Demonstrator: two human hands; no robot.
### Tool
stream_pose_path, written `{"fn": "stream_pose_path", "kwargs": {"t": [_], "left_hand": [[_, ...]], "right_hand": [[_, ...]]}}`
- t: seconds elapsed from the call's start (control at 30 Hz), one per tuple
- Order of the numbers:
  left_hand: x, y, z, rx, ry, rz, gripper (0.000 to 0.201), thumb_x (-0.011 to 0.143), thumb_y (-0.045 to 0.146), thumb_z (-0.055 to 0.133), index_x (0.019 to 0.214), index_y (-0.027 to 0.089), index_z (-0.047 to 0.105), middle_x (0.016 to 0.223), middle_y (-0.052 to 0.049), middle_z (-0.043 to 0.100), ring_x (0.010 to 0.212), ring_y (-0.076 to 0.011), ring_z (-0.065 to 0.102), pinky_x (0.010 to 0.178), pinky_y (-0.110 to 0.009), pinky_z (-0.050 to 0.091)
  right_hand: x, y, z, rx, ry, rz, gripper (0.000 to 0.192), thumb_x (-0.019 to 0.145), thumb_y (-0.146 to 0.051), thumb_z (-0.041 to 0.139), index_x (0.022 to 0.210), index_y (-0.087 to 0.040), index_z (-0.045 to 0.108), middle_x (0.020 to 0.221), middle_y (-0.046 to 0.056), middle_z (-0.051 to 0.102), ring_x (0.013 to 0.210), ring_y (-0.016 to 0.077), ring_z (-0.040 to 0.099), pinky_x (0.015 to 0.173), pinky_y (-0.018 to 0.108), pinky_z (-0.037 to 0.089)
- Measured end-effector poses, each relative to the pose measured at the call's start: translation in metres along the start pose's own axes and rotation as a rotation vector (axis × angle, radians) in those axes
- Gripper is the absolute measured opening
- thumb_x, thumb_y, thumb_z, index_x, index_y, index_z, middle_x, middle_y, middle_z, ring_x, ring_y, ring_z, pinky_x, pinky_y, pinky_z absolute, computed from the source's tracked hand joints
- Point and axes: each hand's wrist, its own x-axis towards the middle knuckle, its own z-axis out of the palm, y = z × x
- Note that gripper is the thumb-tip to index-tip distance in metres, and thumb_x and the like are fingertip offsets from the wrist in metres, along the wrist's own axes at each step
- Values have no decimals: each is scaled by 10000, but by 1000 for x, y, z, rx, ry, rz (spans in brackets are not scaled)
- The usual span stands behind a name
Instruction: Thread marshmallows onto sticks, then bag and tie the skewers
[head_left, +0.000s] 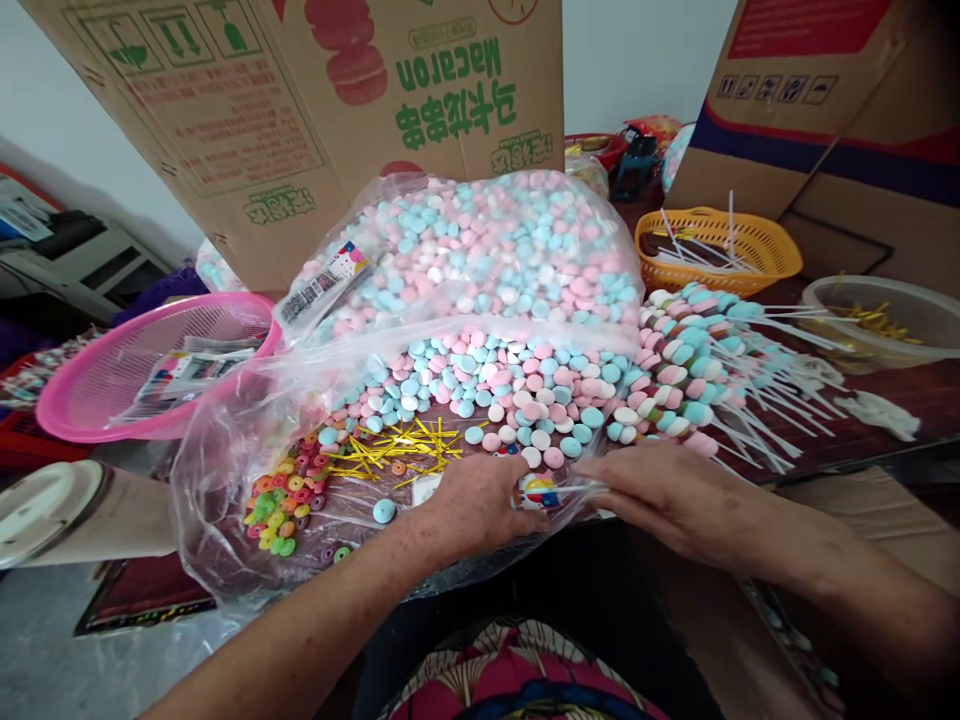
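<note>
Low over the table's front edge, my left hand (480, 505) is closed around a small printed plastic packet (540, 491), its thumb and fingers at the left side. From the right, my right hand (660, 495) pinches a thin white stick (581, 488) that runs out of the packet's right end. What is inside the packet is mostly hidden. Just beyond both hands lie loose pink, blue and white round candies (525, 385), spilling from a large clear bag (480, 240). Gold twist ties (405, 450) and colourful ring-shaped pieces (289, 505) lie left of my left hand.
Candy skewers on white sticks (697, 370) are piled at right. Behind them stand a yellow basket (772, 262) and a clear tub (900, 345) holding gold ties. A pink basket (67, 410) with packets and a lidded cup (127, 512) stand left. Cardboard boxes (360, 130) rise behind.
</note>
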Motion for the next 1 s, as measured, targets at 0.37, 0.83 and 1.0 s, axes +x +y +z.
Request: {"fn": "stream_pose_path", "kwargs": {"t": [0.37, 0.83, 1.0], "left_hand": [[-3, 13, 5, -422, -59, 133, 381, 756, 414, 612, 1067, 193, 614, 959, -65, 673, 876, -232, 604, 739, -313, 456], [-62, -16, 36, -879, 125, -7, 342, 899, 434, 363, 917, 163, 573, 797, -21, 559, 737, -146, 497, 700, -272, 427], [-67, -21, 45, -738, 372, -36, 339, 924, 372, 296, 944, 154, 554, 826, -49, 591, 801, -182, 534, 778, -317, 435]], "right_hand": [[18, -24, 21, -49, -72, -25, 246, 862, -169, 379, 701, -181, 564, 670, 44, 602, 637, 172, 523, 607, 287, 366], [54, -39, 26, 119, 7, -28, 309, 923, -314, 320, 820, -189, 583, 742, 53, 609, 711, 182, 551, 648, 297, 430], [51, -53, 52, 457, 104, 207, 259, 893, -392, 423, 887, -202, 597, 793, 28, 626, 698, 153, 582, 610, 252, 466]]}}
